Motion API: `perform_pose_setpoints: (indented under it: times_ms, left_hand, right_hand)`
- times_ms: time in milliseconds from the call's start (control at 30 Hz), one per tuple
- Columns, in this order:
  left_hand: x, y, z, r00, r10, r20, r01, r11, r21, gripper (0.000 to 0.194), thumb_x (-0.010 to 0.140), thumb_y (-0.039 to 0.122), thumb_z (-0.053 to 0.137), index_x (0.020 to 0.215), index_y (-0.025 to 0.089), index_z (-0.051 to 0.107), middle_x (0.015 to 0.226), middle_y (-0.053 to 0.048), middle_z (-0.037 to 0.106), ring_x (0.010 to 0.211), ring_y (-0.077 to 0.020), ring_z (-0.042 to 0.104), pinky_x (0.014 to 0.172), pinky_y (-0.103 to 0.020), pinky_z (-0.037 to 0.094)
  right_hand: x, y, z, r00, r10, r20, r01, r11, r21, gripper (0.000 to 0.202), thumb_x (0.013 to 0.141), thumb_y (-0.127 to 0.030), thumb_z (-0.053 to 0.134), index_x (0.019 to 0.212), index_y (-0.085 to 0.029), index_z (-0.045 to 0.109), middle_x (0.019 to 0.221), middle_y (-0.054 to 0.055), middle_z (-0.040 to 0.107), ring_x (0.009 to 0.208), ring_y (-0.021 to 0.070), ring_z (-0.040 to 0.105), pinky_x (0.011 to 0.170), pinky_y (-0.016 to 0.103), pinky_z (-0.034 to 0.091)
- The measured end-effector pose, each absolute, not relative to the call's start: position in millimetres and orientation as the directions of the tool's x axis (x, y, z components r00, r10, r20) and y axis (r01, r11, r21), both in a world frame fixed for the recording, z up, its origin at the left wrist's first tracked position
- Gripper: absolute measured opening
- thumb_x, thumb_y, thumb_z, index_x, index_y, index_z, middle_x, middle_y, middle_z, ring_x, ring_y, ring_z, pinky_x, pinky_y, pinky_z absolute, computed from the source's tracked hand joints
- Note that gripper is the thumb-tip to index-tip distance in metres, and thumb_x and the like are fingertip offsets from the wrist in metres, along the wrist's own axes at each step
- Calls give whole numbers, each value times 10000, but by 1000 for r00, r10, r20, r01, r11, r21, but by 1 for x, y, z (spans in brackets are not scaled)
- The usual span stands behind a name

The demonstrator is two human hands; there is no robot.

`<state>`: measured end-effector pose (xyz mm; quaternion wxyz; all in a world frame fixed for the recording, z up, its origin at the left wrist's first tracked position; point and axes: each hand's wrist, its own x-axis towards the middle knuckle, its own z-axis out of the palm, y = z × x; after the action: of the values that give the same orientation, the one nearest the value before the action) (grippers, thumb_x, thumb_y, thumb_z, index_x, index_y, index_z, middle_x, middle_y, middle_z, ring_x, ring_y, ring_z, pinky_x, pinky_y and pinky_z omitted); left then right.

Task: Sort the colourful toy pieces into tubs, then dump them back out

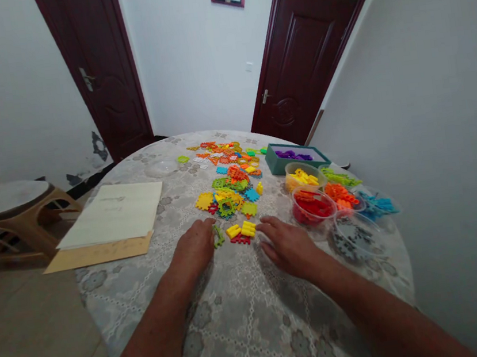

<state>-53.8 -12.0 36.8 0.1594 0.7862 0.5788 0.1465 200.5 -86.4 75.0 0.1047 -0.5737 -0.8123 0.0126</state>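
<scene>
My left hand point(197, 244) rests low over the table with its fingers curled in, and a green notched plastic building piece point(218, 236) shows at its fingertips. My right hand point(288, 245) has its fingers and thumb apart. Its fingertips are beside a small group of yellow plastic pieces point(248, 229); whether they touch is hard to tell. Under the yellow pieces lies a red toothed piece point(241, 239). Just beyond both hands is a heap of mixed gear-edged building pieces point(227, 206) in yellow, green, blue and red.
Tubs of red point(313, 207), yellow point(303, 179), orange point(341, 196), blue point(376, 205) and grey pieces point(354, 236) stand at right, near a green box point(278, 165) of purple pieces. Papers point(112, 214) lie at left. More pieces point(227, 155) spread across the tablecloth's far side.
</scene>
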Motion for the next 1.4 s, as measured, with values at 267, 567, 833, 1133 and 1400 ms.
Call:
perform_pose_setpoints:
  times_ms: [267,567,833,1133,1400]
  left_hand:
    - [-48,-21,43,350,935,54,866,-345,362,463,967,370,608,1414,253,624,1330,-129,645,1199,-290,622,1034,-395,489]
    - [-35,-26,41,359,932,56,885,-359,296,410,930,385,668,1334,314,683,1314,-110,630,1193,-324,554,925,-417,518]
    - [-32,-22,34,416,902,118,837,-430,338,351,941,283,658,1291,285,673,1359,-83,609,1201,-285,554,1020,-409,486]
    - [-34,-22,36,387,915,118,848,-403,345,487,911,257,679,1388,219,588,1368,-117,619,1224,-291,559,1069,-418,468]
    - [-35,-21,38,443,891,95,831,-448,329,379,919,226,651,1298,221,651,1340,-123,631,1229,-281,564,1082,-403,453]
  right_hand:
    - [176,-40,44,-391,917,75,875,396,-277,304,1005,-293,610,1294,-210,656,1255,122,672,1139,242,659,999,360,513]
    - [186,-28,16,-287,840,461,657,523,-543,442,944,-244,671,1382,-255,608,1337,113,656,1241,258,629,1093,440,496]
    - [179,-17,24,-472,831,295,613,549,-568,338,908,-176,679,1240,-240,667,1165,67,738,1056,224,686,976,376,523]
    - [183,-20,15,-205,871,446,587,474,-657,278,980,-346,630,1231,-246,695,1151,96,676,1100,249,647,1003,417,513]
    - [207,-52,80,-200,979,36,579,147,-802,367,959,-453,648,1241,-232,727,870,15,709,699,164,635,673,296,519]
